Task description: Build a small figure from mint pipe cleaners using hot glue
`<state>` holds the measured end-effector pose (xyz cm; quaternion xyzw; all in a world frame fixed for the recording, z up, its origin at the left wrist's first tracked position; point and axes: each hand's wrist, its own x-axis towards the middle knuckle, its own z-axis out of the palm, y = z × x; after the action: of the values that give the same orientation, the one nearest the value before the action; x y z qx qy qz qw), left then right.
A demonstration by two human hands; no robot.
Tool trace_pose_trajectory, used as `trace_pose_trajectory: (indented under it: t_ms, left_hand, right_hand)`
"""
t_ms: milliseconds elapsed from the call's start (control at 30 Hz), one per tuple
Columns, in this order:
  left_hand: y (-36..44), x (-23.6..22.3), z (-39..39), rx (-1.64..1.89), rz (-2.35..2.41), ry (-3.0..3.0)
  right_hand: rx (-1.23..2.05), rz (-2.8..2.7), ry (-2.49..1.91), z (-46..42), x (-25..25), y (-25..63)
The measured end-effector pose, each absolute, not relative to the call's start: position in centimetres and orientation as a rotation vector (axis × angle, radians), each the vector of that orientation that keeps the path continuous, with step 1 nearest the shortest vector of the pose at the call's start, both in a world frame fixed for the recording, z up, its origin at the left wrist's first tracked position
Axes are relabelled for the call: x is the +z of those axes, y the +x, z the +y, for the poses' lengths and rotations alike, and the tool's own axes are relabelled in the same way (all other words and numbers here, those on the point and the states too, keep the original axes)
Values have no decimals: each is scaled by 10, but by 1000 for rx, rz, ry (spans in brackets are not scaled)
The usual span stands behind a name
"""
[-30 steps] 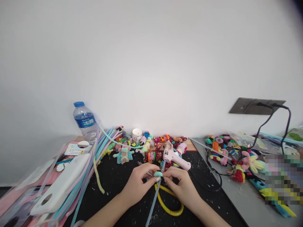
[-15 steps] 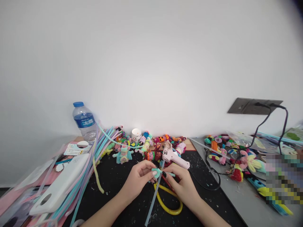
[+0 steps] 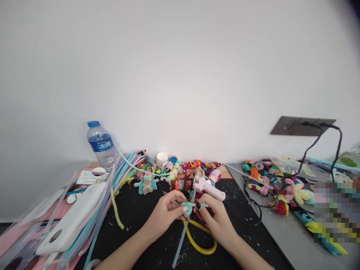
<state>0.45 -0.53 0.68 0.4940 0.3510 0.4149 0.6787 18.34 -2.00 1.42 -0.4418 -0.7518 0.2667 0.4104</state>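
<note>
My left hand [image 3: 168,210] pinches a small mint-green coil of pipe cleaner [image 3: 187,208] between thumb and fingers. The strip's free end reaches right, where my right hand [image 3: 215,214] holds it between thumb and forefinger. Just behind the hands lies a pink glue gun [image 3: 209,188], with a long translucent glue stick [image 3: 181,240] running toward me beneath the coil. Below my right hand, a yellow loop [image 3: 201,252], shaped like a tool handle, rests on the black mat [image 3: 135,228]; its upper part is hidden by the hands.
Left are a bundle of pastel pipe cleaners [image 3: 97,213], a white plastic handle-holed piece [image 3: 73,217] and a water bottle [image 3: 100,144]. Fuzzy figures [image 3: 147,183] and a paper cup [image 3: 162,160] line the wall. More figures [image 3: 298,191] and black cords [image 3: 257,213] lie right, below a wall socket [image 3: 302,126].
The mint-green coil has turned a little in my fingers and now shows more of its round face. My right fingers have shifted slightly along the strip.
</note>
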Motion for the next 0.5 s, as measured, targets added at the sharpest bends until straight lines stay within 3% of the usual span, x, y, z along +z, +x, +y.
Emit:
trace_pose_trajectory:
  t_ms: [500]
  left_hand:
    - [3,5,-5,957,834,1066]
  right_hand:
    - [641,-2009,-1036,-25,16,184]
